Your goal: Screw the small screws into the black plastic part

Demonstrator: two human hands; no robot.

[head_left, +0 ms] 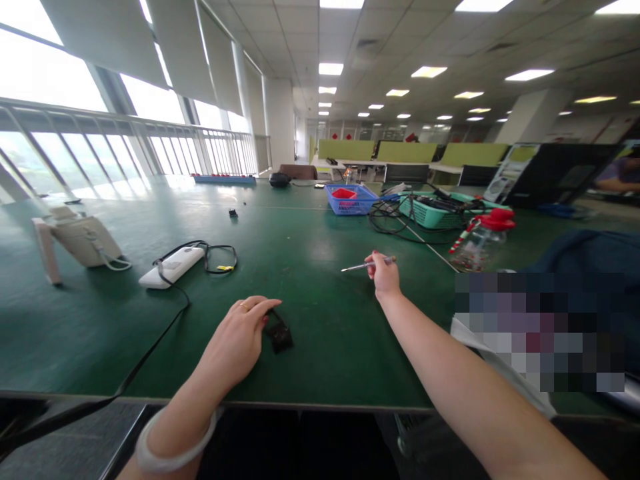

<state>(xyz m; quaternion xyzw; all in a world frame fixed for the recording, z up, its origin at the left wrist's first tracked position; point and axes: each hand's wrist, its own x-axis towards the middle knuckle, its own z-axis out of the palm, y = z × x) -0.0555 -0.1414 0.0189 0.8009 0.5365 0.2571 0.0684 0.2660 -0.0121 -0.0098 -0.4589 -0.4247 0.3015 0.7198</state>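
Two bare hands work over the green table (310, 253). The left hand (235, 343) lies near the table's front edge, its fingertips pressed down on a small black part (279, 333). The right hand (384, 273), farther in toward the middle, pinches a thin screwdriver (361, 265) whose tip points left. A white power strip (173, 267) lies toward the left edge.

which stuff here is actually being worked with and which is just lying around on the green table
In hand: small black part under the left hand; thin screwdriver in the right hand.

Lying about: white box with cable, blue basket, green basket, clear jar with red lid.
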